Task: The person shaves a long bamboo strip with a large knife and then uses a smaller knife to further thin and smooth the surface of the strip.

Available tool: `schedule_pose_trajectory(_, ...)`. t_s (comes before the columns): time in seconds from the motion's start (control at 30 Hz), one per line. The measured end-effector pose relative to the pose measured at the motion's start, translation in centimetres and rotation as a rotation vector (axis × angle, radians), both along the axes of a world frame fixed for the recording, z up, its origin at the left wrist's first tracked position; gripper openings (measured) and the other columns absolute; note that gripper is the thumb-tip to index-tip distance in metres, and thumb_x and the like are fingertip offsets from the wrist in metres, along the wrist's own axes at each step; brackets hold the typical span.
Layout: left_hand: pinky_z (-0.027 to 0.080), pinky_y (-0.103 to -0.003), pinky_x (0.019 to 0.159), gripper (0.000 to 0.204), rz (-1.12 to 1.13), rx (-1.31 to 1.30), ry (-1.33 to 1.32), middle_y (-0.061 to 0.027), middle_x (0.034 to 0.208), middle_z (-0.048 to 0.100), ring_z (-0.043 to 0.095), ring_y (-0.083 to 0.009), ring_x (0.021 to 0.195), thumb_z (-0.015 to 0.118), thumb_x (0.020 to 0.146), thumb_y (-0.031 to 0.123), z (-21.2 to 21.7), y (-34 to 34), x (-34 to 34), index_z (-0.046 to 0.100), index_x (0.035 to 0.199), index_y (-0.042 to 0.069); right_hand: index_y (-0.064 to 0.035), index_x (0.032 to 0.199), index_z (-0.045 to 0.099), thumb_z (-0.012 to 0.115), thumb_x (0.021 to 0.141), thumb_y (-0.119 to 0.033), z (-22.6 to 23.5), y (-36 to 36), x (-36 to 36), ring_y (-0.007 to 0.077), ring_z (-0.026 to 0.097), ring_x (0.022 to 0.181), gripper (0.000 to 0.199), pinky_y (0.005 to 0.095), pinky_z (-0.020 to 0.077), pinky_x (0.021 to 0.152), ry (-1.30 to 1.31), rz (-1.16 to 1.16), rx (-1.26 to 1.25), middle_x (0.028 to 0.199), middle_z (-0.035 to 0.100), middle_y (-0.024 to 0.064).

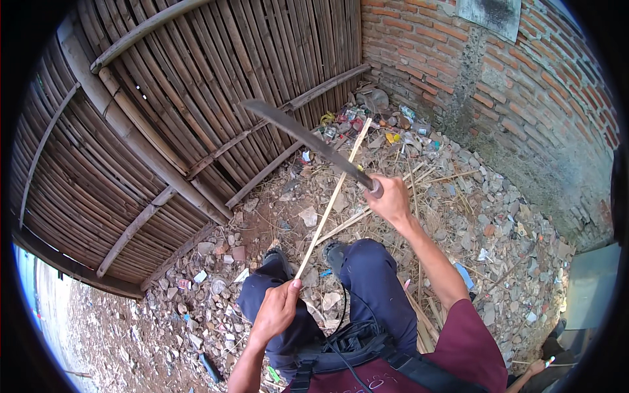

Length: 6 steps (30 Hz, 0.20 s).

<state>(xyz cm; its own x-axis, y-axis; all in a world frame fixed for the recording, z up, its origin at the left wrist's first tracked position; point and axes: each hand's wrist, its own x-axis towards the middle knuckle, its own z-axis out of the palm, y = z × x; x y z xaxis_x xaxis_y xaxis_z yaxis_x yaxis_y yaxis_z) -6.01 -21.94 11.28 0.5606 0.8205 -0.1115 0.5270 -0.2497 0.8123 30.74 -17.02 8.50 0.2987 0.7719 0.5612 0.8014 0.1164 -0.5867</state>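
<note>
My left hand (278,309) is closed on the near end of a long, thin, pale bamboo strip (327,211). The strip slants away from me, up and to the right, above the rubble. In my right hand (392,199) is the handle of a machete (306,137), gripped in closed fingers. Its long dark blade points to the upper left and crosses over the strip in the picture; whether the two touch I cannot tell. Under my right wrist, more pale strips (350,224) lie on the ground between and beyond my feet.
A bamboo slat wall (216,85) stands at the left, with a brick wall (432,62) at the far right. Stones and litter (485,216) cover the ground. Cut strips (426,321) lie beside my right leg. Another person's hand (536,367) shows at the lower right.
</note>
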Motion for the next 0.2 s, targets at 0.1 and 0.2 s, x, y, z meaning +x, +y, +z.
schedule_pose_trajectory(0.1, 0.041, -0.053, 0.063, 0.045, 0.002, -0.001, 0.017, -0.0273, 0.067, 0.05, 0.041, -0.0493, 0.065, 0.045, 0.116, 0.031, 0.1, 0.2, 0.7, 0.056, 0.091, -0.005, -0.0093, 0.089, 0.079, 0.078, 0.078, -0.009, -1.9, -0.7, -1.2, 0.0166, 0.065, 0.047, 0.011, 0.0331, 0.0533, 0.048, -0.129, 0.117, 0.042, 0.058, 0.069, 0.0053)
schedule_pose_trajectory(0.2, 0.042, -0.054, 0.065, 0.045, -0.003, 0.049, 0.058, -0.0321, 0.072, 0.055, 0.05, -0.0547, 0.069, 0.047, 0.115, 0.032, 0.1, -0.7, 0.3, 0.058, 0.091, -0.005, -0.0095, 0.09, 0.079, 0.079, 0.078, -0.01, -2.0, -1.5, -1.8, 0.0147, 0.062, 0.046, 0.012, 0.0323, 0.0518, 0.046, -0.264, 0.169, 0.013, 0.058, 0.068, 0.0042)
